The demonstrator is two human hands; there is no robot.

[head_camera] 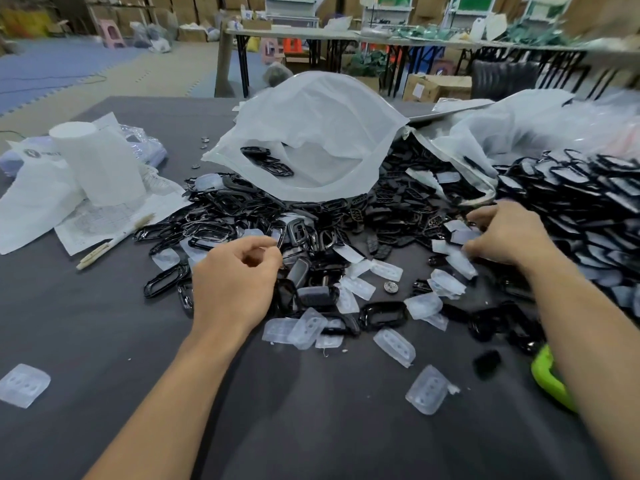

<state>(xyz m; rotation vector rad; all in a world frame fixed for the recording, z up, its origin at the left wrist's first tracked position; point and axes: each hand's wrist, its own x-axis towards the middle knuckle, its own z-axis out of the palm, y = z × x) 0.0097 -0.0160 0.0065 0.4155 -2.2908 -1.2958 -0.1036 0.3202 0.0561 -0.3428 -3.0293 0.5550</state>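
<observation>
Tabletop (86,323) of grey cloth under frames (207,233), clear inserts (394,344); folding tables (311,38), cartons (436,86) behind.

Just the one camera here, worn on the head, so it looked forward and down across the bench (311,427) from the person's own spot. It sat pretty close: the left grip (239,275) and right grip (505,233) landed mid-frame, with the forearms running in from the bottom edge. The lens was wide-angle, so the edges bowed and the right side smeared. The pile of black parts (398,209) filled the middle, and beyond the bench the view reached the far tables (294,34).
</observation>
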